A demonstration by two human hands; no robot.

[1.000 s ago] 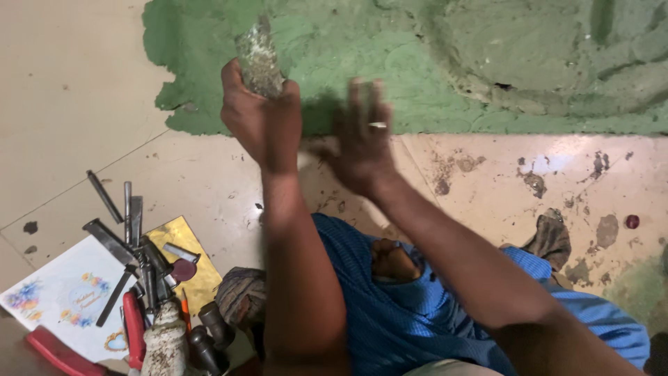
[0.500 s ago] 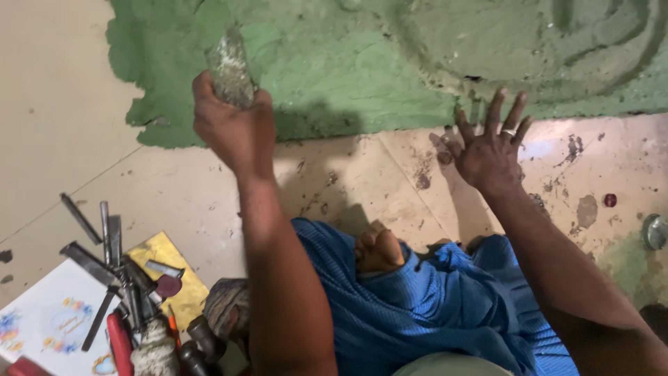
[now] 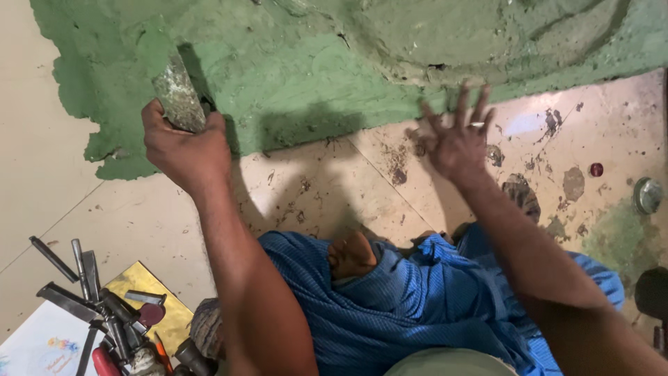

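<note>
At the far left bottom corner, a heap of metal tools (image 3: 90,299) is lying on a yellow sheet (image 3: 149,289) and a white printed card (image 3: 42,345) on the floor; nothing there is a container, and the tools are simply piled loose, some with red handles showing among them. Moving right, the left hand (image 3: 184,150) is closing firmly around a stone-like lump (image 3: 177,94) smeared with green, and it is holding the lump with its long axis running up and slightly leftward from the fist, so that the far end is touching or nearly touching the green plaster layer (image 3: 299,76) spreading over the tiled floor (image 3: 125,216). The plaster is lying straight ahead of both hands, and the left hand is the one right at its lower edge. Below, the person's blue clothing (image 3: 390,306) is filling the middle of the view. Further right, the right hand (image 3: 456,143) is hovering or resting open with fingers spread wide, holding nothing, just at the border where the plaster is ending and the stained tiles are beginning; whether the palm is pressing the floor cannot be told. At the far right, a small round metal lid (image 3: 647,195) and a small red bit (image 3: 596,169) are sitting apart on the tiles.
</note>
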